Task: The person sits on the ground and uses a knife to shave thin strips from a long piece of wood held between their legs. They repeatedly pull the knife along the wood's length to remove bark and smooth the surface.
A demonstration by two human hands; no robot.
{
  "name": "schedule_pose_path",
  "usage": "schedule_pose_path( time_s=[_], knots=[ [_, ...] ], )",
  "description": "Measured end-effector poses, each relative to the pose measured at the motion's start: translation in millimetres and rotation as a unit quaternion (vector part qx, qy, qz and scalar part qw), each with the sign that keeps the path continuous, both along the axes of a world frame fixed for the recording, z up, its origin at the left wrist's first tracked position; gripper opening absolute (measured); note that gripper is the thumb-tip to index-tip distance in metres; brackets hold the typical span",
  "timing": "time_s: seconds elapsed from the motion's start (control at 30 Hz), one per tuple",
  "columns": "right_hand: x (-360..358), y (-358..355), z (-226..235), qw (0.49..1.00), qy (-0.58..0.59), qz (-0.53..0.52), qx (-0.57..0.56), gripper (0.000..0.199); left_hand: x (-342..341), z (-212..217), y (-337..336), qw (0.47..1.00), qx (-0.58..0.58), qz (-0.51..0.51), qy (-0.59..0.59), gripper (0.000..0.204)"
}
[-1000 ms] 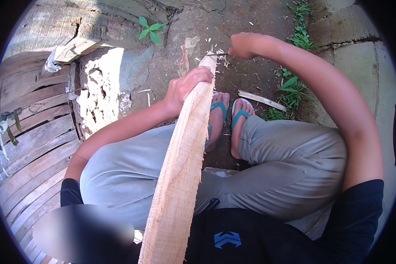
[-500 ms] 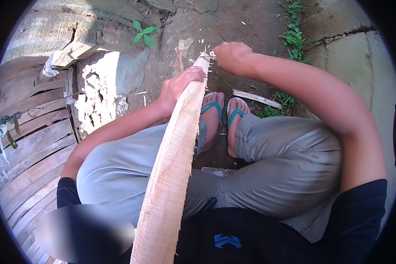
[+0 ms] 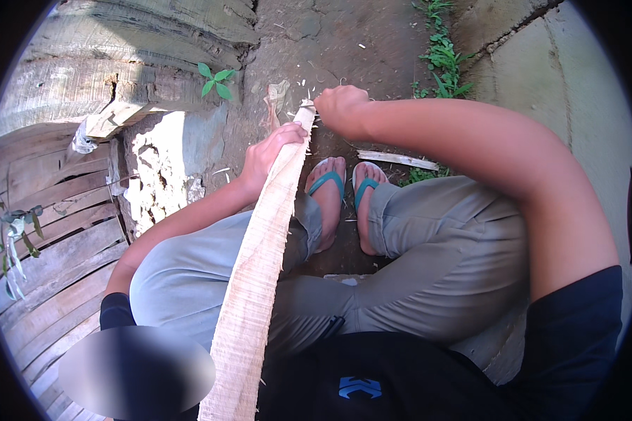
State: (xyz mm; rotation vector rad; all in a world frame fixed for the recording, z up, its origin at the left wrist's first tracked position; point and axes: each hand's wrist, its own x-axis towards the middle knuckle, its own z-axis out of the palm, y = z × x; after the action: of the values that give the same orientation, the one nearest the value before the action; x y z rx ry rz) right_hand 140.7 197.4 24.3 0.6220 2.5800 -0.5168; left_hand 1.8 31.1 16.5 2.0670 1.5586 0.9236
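A long pale plank (image 3: 256, 281) with ragged splintered edges slants from my lap up to a narrow tip beyond my knees. Near that tip my left hand (image 3: 270, 151) is closed round the plank's left side, fingers over the top. My right hand (image 3: 343, 109) is a fist just right of the tip. A thin dark knife blade (image 3: 307, 107) reaches from this fist across the plank's end; its handle is hidden inside the fist. Small wood shavings cling along the right edge of the plank.
My feet in teal-strapped flip-flops (image 3: 328, 186) rest on bare soil. A split wood strip (image 3: 397, 160) lies past them, beside green weeds (image 3: 446, 63). Slatted boards (image 3: 56, 281) and a weathered beam (image 3: 56, 98) stand left; a concrete slab (image 3: 586, 105) lies right.
The view has shifted a little. My right fist and the blade have come slightly nearer to me at the plank's tip. My left hand keeps its hold on the plank.
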Motion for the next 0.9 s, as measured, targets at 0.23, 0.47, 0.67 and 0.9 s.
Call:
schedule_pose_path(
  time_s=[0.23,0.47,0.67,0.9],
  knots=[
    [-10.2,25.5,-33.0,0.998,-0.050,-0.029,-0.031,0.031,3.9,3.2,0.0,1.000,0.000,-0.015,0.002,0.034],
    [-8.6,70.2,-36.6,0.990,-0.105,-0.047,-0.086,0.026,0.6,-2.9,1.5,1.000,0.029,0.002,-0.013,0.035],
    [-8.3,78.1,-56.9,0.987,-0.093,0.127,-0.026,0.023,4.2,0.3,5.7,1.000,0.023,-0.005,-0.015,0.036],
    [-7.4,47.6,-46.9,0.995,-0.036,-0.057,-0.074,0.028,1.7,-4.6,1.8,0.999,0.038,0.013,0.001,0.035]
  ],
)
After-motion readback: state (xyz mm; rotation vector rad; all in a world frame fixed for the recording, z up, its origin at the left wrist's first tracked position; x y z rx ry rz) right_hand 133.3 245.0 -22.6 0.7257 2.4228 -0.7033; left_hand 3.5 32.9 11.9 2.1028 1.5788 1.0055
